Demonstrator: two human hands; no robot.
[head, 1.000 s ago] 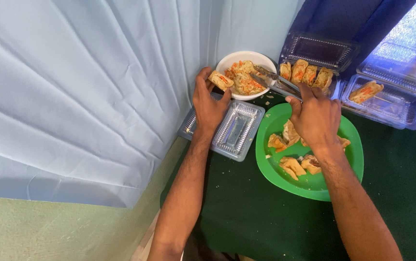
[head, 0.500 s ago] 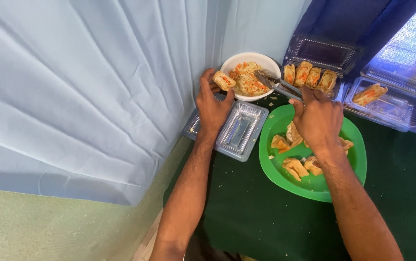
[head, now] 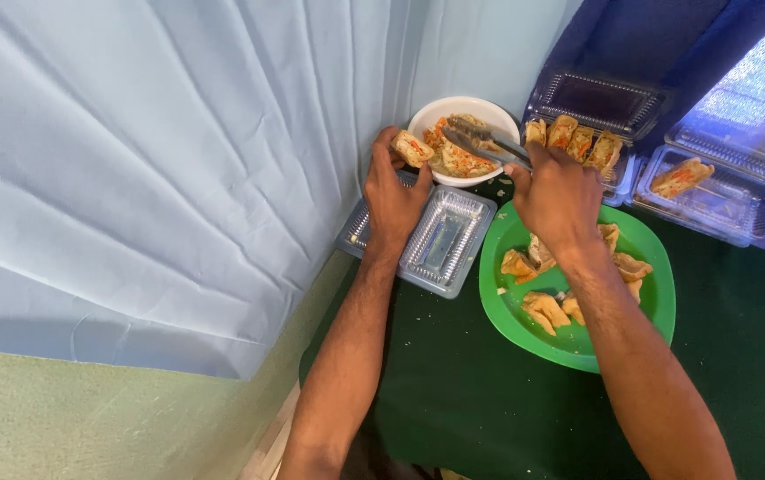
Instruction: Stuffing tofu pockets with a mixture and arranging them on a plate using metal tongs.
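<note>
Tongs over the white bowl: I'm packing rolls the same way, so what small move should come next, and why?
Probably close the tongs on one roll in the white bowl: the right hand holds them over the rolls, and the left hand holds the bowl's rim.

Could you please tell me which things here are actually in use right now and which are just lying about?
In use:
left hand holding a stuffed roll
right hand holding metal tongs
white bowl

Lying about:
green plate
empty clear tray
clear box of rolls
blue curtain
</note>
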